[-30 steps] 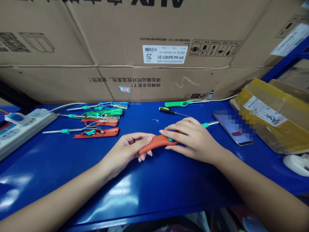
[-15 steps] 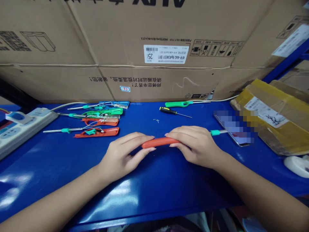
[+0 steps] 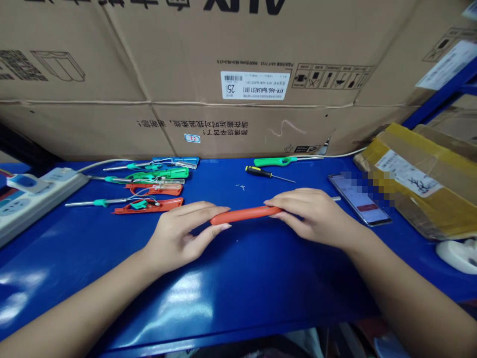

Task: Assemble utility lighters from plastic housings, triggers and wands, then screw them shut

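An orange-red long-nosed lighter is held level above the blue table, its edge turned towards me. My left hand pinches its left end between thumb and fingers. Around the other end, thumb and fingers of my right hand are closed. A bit of the metal tube shows beyond the right hand; the rest of that end is hidden. On the left lie opened lighters with bare wires: an orange one, another orange shell, a green one and a blue one.
A black-and-yellow screwdriver and a whole green lighter lie at the back, before a large cardboard box. To the right are a phone, a taped carton and a white object. A power strip sits left.
My left hand has shifted slightly left and my right hand slightly right along the orange lighter, so more of its body shows. The green collar near the tube is now hidden.
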Available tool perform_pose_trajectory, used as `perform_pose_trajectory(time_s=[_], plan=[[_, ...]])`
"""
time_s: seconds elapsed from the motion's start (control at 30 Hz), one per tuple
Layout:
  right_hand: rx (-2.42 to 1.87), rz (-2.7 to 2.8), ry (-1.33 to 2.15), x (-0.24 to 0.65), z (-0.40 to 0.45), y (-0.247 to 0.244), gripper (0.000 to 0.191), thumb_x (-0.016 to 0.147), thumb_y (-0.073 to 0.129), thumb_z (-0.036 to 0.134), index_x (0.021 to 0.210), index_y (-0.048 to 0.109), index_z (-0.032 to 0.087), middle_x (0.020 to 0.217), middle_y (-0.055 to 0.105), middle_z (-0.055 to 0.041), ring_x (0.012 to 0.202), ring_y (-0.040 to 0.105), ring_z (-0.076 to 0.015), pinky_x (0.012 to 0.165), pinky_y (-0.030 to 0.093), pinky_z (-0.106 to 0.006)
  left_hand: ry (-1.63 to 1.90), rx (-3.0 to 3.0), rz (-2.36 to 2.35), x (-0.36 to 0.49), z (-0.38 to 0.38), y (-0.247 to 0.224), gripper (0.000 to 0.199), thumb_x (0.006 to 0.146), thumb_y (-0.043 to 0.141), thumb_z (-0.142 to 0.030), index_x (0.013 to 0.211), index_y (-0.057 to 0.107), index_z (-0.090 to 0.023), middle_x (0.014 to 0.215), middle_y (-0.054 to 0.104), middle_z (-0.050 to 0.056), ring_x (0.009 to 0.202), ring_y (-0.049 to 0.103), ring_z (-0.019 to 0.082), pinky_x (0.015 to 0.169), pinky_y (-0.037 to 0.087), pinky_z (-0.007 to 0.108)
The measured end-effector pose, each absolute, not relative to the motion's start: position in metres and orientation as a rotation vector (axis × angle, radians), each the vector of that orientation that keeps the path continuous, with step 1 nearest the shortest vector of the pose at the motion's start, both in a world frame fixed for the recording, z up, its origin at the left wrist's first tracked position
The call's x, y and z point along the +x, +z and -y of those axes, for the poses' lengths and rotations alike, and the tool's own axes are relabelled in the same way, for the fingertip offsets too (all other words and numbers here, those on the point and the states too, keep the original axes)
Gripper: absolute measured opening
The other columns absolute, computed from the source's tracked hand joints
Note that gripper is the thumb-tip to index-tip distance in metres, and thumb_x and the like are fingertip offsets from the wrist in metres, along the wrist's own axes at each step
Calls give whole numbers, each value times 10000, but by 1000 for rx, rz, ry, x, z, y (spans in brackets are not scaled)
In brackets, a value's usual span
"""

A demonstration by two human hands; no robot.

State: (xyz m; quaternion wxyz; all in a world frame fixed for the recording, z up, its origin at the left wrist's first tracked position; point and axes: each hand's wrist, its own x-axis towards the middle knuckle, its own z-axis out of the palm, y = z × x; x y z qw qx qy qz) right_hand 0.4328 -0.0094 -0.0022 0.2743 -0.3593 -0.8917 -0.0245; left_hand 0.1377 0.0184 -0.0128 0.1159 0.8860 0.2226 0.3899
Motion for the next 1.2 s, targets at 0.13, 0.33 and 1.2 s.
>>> perform_pose_trajectory(time_s=[0.13, 0.33, 1.2], plan=[[-1007, 2393, -22, 432, 10, -3, 200, 982, 582, 216, 1091, 730, 136, 1068, 791, -67, 940, 757, -214, 849, 581, -338, 1129, 2599, -666, 138, -21, -14, 179, 887, 714, -157, 1062, 725, -122, 956, 772, 62, 838, 727, 136, 804, 562, 190], [-1132, 2454, -45, 440, 8, 5, 310, 948, 658, 333, 1203, 695, 161, 1098, 782, -72, 980, 727, -243, 895, 526, -392, 1105, 2571, -706, 135, -23, -15, 172, 891, 709, -162, 1058, 728, -127, 957, 772, 58, 846, 726, 140, 814, 557, 200], [-1164, 2329, -317, 425, 10, 5, 199, 945, 653, 343, 1061, 709, 191, 1039, 775, -45, 987, 668, -229, 1026, 354, -443, 350, 2841, -1011, 140, -18, -10, 276, 1056, 390, -339, 1018, 612, -180, 895, 710, 39, 662, 656, 177, 571, 428, 272]])
